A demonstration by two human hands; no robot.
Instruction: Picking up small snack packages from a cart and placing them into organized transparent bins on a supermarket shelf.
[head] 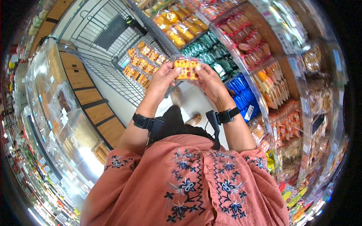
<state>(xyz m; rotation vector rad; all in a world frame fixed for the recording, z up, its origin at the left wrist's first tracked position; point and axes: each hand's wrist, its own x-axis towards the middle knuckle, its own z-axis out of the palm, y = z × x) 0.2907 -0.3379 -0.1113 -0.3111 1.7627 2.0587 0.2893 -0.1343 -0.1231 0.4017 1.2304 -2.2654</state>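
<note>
Both my hands grip a yellow snack packet (pixel 187 68) with red-brown cartoon bear faces and printed writing, held up in front of my body. My left hand (pixel 165 75) pinches its left edge, thumb on the front. On the right edge sits my right hand (pixel 208 79), its thumb likewise across the front. Behind the packet stands a wire shopping cart (pixel 99 67). Rows of similar yellow and orange packets (pixel 145 60) lie inside it, nearest to my left hand. The fingers behind the packet are partly hidden.
Shelving with clear-fronted bins rises on my right, holding yellow packets (pixel 181 26), green packets (pixel 210 50), blue packets (pixel 242 94) and red-wrapped snacks (pixel 249 42). A clear display case (pixel 82 124) with wooden panels (pixel 93 108) lines the left. White floor tiles (pixel 195 99) show around my feet.
</note>
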